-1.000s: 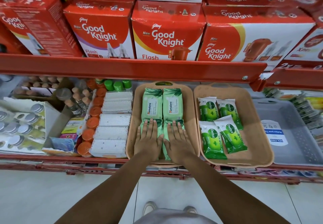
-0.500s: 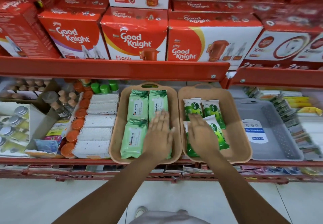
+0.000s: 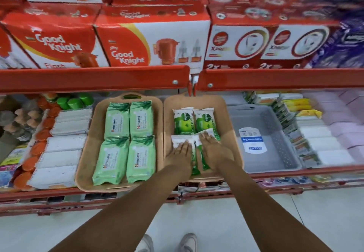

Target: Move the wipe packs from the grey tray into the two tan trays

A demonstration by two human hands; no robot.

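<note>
Head view, frame centre: left hand (image 3: 180,156) and right hand (image 3: 214,151) press flat, each grip spread wide, on front Dettol wipe packs (image 3: 194,145) in the right tan tray (image 3: 232,139).

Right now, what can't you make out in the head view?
- Front two Dettol packs: mostly covered by the left hand and right hand.
- Grey tray label: print too small.
- Purple packs, top right: motion-blurred and cut by the edge.
- Bottles, far left: blurred.
</note>
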